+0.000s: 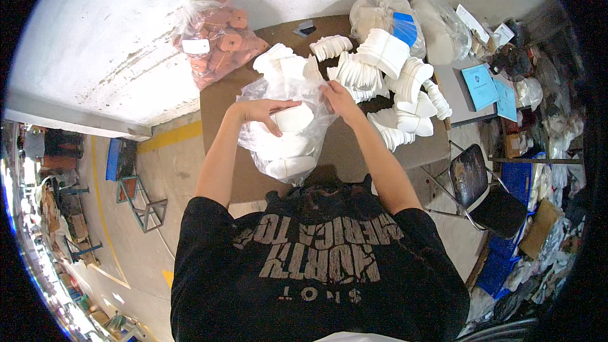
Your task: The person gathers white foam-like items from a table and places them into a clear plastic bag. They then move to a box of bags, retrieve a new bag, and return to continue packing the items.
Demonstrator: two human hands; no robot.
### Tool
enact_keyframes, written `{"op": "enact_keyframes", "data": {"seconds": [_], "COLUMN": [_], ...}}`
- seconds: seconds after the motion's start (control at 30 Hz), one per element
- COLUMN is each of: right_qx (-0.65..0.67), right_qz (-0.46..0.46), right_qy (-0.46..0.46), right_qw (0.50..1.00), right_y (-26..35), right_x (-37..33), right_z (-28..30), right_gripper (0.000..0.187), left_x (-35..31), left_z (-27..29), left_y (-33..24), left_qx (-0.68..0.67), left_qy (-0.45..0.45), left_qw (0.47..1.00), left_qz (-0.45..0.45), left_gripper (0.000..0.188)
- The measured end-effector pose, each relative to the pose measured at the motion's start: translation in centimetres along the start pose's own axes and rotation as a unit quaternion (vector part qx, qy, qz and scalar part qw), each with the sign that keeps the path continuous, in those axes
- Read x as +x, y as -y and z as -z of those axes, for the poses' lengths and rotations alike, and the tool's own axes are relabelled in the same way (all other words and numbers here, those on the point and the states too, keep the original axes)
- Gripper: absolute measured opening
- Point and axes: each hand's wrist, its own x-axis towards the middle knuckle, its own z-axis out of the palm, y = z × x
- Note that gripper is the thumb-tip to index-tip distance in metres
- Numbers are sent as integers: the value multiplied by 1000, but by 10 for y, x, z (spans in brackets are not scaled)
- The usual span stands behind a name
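Observation:
A clear plastic bag lies on the brown table in front of me, with several banded stacks of flat, rounded white pieces inside. My left hand is at the bag's left side, its thumb and fingers around a white stack. Thin plastic shows around that stack; whether it lies between hand and stack I cannot tell. At the bag's upper right, my right hand pinches the edge of the plastic, fingers closed. Just beyond the bag sit more white stacks.
More white stacks cover the table at right. Against the wall stand a bag of orange pieces and full clear bags. Blue booklets lie on a side table at right. A black folding chair stands below it.

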Motion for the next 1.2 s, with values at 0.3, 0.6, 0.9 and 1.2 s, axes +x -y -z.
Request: {"op": "enact_keyframes", "data": {"seconds": [0.3, 0.6, 0.9, 1.2], "right_qx": [48, -13, -256, -532], "right_qz": [248, 316, 448, 82], "right_qy": [219, 181, 202, -32], "right_qw": [942, 931, 832, 842], "right_y": [132, 179, 201, 57], "right_x": [-34, -57, -113, -108], "right_z": [-14, -41, -76, 38], "right_gripper": [24, 28, 23, 60], "left_x": [-3, -27, -14, -44], "left_z": [-11, -24, -33, -88], "left_y": [14, 7, 52, 62], "left_qx": [-162, -215, 7, 189], "left_qy": [19, -1, -50, -207], "left_qw": [980, 918, 926, 936], "left_qz": [116, 334, 374, 210], "left_gripper": [110, 93, 84, 79]}}
